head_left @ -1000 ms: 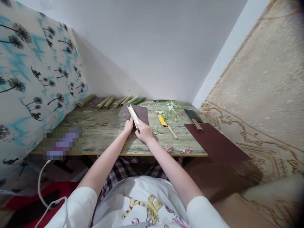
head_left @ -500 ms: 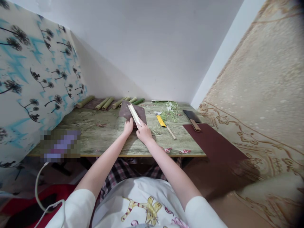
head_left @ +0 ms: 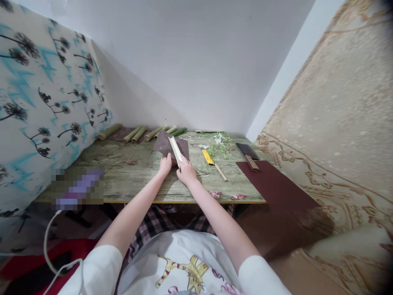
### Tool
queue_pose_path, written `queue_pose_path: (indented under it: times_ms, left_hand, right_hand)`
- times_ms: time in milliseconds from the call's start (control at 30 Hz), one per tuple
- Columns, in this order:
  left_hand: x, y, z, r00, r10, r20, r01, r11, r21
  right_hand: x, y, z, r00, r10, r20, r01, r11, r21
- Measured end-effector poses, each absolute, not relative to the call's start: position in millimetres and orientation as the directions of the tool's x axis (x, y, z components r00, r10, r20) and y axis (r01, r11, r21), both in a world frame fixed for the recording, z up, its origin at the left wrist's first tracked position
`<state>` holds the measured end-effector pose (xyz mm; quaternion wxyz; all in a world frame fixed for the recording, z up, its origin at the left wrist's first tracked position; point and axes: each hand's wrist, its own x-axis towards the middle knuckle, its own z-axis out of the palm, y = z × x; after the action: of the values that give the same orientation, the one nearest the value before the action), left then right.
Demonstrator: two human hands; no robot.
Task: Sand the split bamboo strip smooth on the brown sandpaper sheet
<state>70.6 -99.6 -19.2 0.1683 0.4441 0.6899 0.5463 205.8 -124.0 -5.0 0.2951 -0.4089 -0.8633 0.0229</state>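
Note:
My left hand is closed on the near edge of a brown sheet of sandpaper, its thumb on top. With my right hand I grip the lower end of a pale split bamboo piece, hollow side facing up. The bamboo lies slantwise over the sandpaper, which is raised a little from the table. My right fingers under the bamboo are hidden. To the right, a yellow folding saw or knife handle lies on the table, with a thin wooden stick next to it.
Several green bamboo tubes lie along the back wall. Leafy sprigs sit at the back right. A cleaver rests partly on a dark red mat at the right edge. A blurred purple object with a white cable is at left.
The bamboo's upper end has shifted slightly right across the sandpaper. Both hands keep their grip in nearly the same place.

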Motion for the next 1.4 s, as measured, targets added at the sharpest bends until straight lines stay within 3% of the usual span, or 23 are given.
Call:
queue_pose_path:
  times_ms: [133, 300, 433, 533, 733, 867, 967, 1100, 1233, 1400]
  left_hand:
    - [71.9, -103.7, -15.9, -0.576, 0.73, 0.368, 0.555, 0.018, 0.832]
    - [66.8, -104.3, -15.5, -0.633, 0.738, 0.231, 0.468, 0.128, 0.874]
    - [68.5, -101.8, -18.4, -0.513, 0.802, 0.306, 0.508, -0.003, 0.861]
    - [69.2, -99.7, -20.3, -0.522, 0.79, 0.321, 0.517, -0.006, 0.856]
    - [63.9, -96.5, -21.5, -0.608, 0.784, 0.125, 0.331, 0.107, 0.938]
    - [65.8, -97.1, -21.5, -0.458, 0.863, 0.214, 0.461, 0.025, 0.887]
    - [67.2, -97.1, -21.9, -0.481, 0.849, 0.219, 0.49, 0.053, 0.87]
    - [64.3, -95.9, -22.3, -0.612, 0.778, 0.142, 0.344, 0.101, 0.933]
    - [59.7, -96.7, -20.0, -0.569, 0.822, 0.026, 0.116, 0.049, 0.992]
    - [59.1, -98.3, -18.2, -0.538, 0.842, 0.041, 0.158, 0.053, 0.986]
  right_hand:
    - [207.2, -126.5, -2.2, -0.506, 0.682, 0.528, 0.668, 0.697, -0.261]
    - [207.7, -128.9, 0.1, -0.551, 0.641, 0.534, 0.609, 0.747, -0.268]
    - [207.6, -124.6, -2.2, -0.489, 0.696, 0.526, 0.67, 0.686, -0.285]
    - [207.9, -123.3, -2.6, -0.483, 0.704, 0.52, 0.678, 0.677, -0.286]
    - [208.5, -124.4, -2.2, -0.556, 0.635, 0.537, 0.602, 0.753, -0.266]
    - [207.0, -120.7, -5.7, -0.514, 0.668, 0.537, 0.657, 0.71, -0.254]
    - [206.7, -119.6, -6.3, -0.517, 0.671, 0.532, 0.663, 0.707, -0.246]
    - [208.5, -123.1, -2.1, -0.574, 0.613, 0.543, 0.587, 0.77, -0.25]
    - [210.5, -127.7, 2.6, -0.583, 0.569, 0.58, 0.535, 0.806, -0.253]
    - [209.6, -128.7, 2.9, -0.607, 0.555, 0.57, 0.515, 0.82, -0.249]
